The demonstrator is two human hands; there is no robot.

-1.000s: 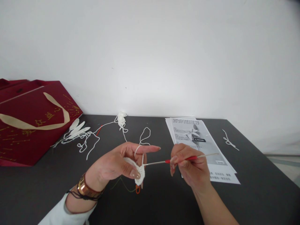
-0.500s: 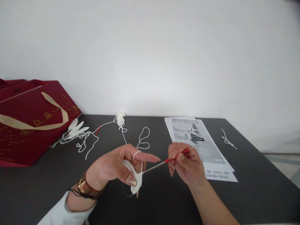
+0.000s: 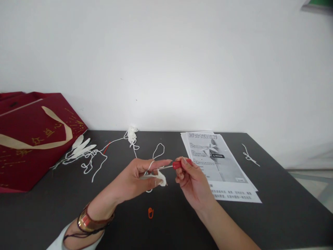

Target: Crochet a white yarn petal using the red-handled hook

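Observation:
My left hand [image 3: 140, 175] pinches a small white crochet piece [image 3: 159, 178] between thumb and middle finger, its forefinger stretched out with white yarn [image 3: 156, 154] looped over it. My right hand [image 3: 191, 180] is closed round a crochet hook with a red grip [image 3: 179, 164], whose metal tip points left into the white piece. Both hands hover above the dark table [image 3: 273, 208], close together. An orange stitch marker [image 3: 150, 212] lies on the table below them.
A dark red gift bag with a cream ribbon handle [image 3: 31, 142] lies at the left. White crocheted petals and loose yarn [image 3: 83, 151] spread beside it, with a small yarn clump [image 3: 132, 133] by the wall. Printed sheets [image 3: 221, 166] lie right of centre; a yarn scrap [image 3: 248, 156] beyond.
Both hands rose and drew together. The hook swung from pointing right and up to nearly level, with my right hand sliding up over its red grip. The orange marker now lies free on the table.

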